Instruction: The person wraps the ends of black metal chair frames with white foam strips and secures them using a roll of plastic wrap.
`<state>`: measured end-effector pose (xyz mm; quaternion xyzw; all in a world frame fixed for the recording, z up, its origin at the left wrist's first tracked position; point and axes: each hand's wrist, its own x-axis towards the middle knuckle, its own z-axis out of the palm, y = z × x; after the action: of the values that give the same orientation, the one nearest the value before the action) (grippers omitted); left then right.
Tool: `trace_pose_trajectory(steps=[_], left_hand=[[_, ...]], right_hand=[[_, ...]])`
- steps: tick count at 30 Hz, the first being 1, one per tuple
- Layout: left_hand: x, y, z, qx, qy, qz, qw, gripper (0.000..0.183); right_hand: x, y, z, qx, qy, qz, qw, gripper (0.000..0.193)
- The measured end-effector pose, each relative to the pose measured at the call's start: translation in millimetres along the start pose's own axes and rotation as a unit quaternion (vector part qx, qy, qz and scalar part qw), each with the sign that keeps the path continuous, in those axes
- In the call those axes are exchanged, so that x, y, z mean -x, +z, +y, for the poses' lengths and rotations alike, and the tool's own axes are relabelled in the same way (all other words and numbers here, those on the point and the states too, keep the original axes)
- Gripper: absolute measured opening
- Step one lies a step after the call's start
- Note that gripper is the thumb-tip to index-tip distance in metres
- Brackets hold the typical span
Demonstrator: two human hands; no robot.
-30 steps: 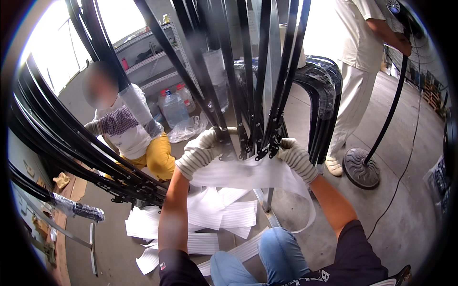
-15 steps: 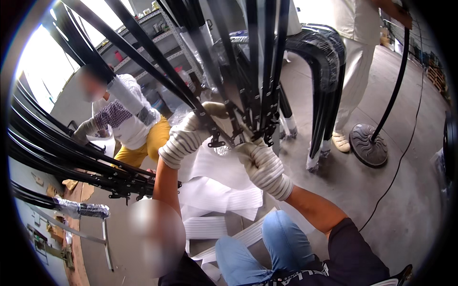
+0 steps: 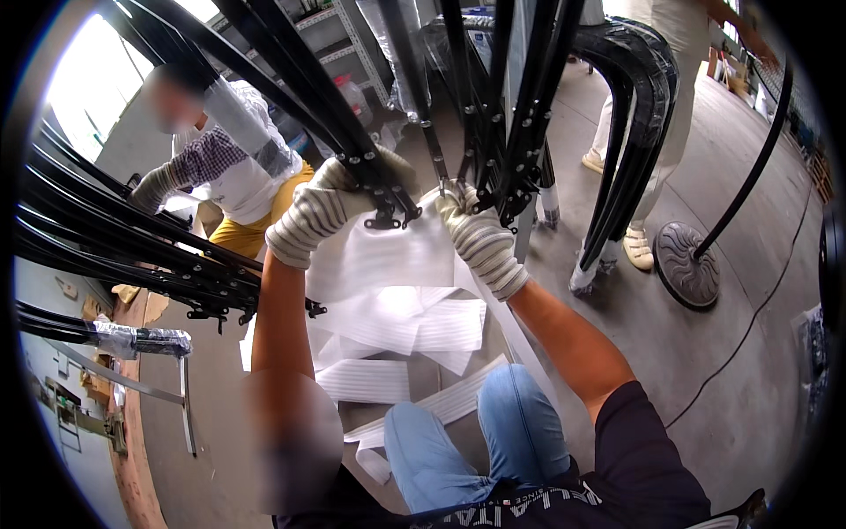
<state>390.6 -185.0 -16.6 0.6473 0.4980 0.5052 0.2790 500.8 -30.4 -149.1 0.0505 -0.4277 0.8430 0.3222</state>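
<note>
Long black metal poles with hinged bracket ends slant down in front of me. Both my hands wear striped knit gloves. My left hand [image 3: 315, 212] is wrapped round a few black poles [image 3: 368, 163], whose bracketed lower ends stick out past the glove. Lower right of it, my right hand [image 3: 480, 238] is closed at the bottom ends of another cluster of black poles [image 3: 515, 145]; its fingertips are partly hidden. A gap separates the two groups of poles. White foam sheets [image 3: 388, 264] lie on the floor below my hands.
More black poles [image 3: 115, 225] extend across the left side. Beyond them crouches a co-worker [image 3: 233, 159] in yellow trousers. At right stand plastic-wrapped curved black tubes [image 3: 648, 66], a round patterned base [image 3: 687, 264] with a pole, and another person's legs [image 3: 661, 167]. A cable [image 3: 749, 326] crosses the floor.
My left hand has moved left with its poles, away from my right hand, so the gap between the two pole groups has widened. The view has shifted slightly.
</note>
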Motion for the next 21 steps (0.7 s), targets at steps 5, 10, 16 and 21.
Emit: trace_pose_trajectory(steps=[5,10,16,21], left_hand=[[17,-28,-33,0.011,0.017,0.031,0.999,0.027],[20,-37,-39,-0.175,0.006,0.035,0.984,0.024],[26,-11,-5,-0.034,0.038,0.022,0.998,0.024],[31,-14,2,0.028,0.02,-0.027,0.999,0.035]], right_hand=[[-3,3,-31,0.079,0.127,-0.042,0.988,0.018],[16,51,-37,-0.63,0.277,0.073,0.722,0.012],[25,56,-50,-0.708,0.434,-0.296,0.472,0.034],[26,49,-37,-0.884,0.308,-0.216,-0.276,0.018]])
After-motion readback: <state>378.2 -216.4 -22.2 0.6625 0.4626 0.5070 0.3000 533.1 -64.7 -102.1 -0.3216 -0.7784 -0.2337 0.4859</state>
